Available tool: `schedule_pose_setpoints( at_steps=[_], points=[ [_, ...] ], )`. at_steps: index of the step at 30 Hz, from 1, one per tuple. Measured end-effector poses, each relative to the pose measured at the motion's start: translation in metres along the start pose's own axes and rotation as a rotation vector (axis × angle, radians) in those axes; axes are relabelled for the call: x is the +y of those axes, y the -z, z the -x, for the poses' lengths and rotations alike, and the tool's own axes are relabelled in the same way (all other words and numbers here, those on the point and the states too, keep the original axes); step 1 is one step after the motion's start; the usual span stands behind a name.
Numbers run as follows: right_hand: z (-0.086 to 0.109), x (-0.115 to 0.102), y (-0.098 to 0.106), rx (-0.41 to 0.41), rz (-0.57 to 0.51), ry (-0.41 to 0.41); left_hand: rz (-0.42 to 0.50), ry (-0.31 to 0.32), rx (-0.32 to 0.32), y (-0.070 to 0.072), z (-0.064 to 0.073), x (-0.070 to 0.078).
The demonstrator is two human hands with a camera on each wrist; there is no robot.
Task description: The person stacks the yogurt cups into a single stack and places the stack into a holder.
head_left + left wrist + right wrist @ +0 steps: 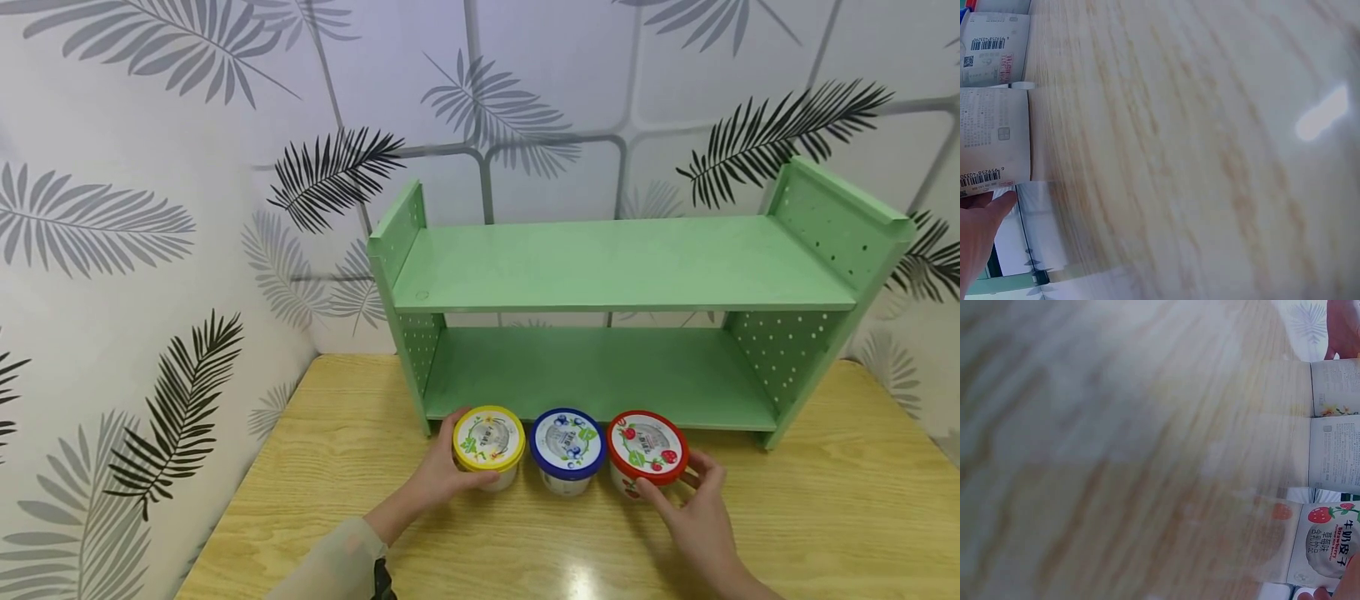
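Observation:
Three white tubs with coloured lids stand in a row on the table. My left hand [437,477] holds the yellow-lidded tub [489,440] from its left side, thumb along the front and fingers behind. The blue-lidded tub [567,447] sits in the middle, untouched by either hand. On the right, my right hand [701,518] grips the red-lidded tub [648,450], thumb at the front and fingers round its right side. This tub tilts slightly, and strawberries show on its label [1329,540] in the right wrist view. Barcodes face the left wrist camera.
A green two-tier shelf [622,265] stands right behind the tubs, its lower board [600,367] just beyond them. The wooden table [840,517] extends in front and to both sides. A leaf-patterned wall [187,150] rises at the back and left.

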State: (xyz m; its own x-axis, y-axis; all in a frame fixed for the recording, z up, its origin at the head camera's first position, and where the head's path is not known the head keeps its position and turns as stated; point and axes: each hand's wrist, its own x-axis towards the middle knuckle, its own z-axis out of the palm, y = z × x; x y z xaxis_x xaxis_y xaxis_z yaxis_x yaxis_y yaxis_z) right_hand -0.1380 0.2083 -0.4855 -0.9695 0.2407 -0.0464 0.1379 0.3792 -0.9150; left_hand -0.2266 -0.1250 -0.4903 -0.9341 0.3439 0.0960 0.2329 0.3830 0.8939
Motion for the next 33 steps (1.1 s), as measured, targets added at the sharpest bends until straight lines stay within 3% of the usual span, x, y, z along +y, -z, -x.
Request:
schedule_pose_setpoints(
  at_steps=[12, 19, 33],
  points=[
    [-0.001, 0.0, -0.001, -0.005, -0.008, -0.006, 0.074, 0.026, 0.003, 0.01, 0.008, 0.007],
    [-0.001, -0.001, -0.001, -0.01, -0.005, -0.009, 0.161, -0.016, -0.001, 0.018, 0.012, 0.022],
    [-0.001, -0.001, 0.0, -0.031, -0.011, -0.032, 0.156, -0.084, 0.018, 0.025, 0.016, 0.054]
  ],
)
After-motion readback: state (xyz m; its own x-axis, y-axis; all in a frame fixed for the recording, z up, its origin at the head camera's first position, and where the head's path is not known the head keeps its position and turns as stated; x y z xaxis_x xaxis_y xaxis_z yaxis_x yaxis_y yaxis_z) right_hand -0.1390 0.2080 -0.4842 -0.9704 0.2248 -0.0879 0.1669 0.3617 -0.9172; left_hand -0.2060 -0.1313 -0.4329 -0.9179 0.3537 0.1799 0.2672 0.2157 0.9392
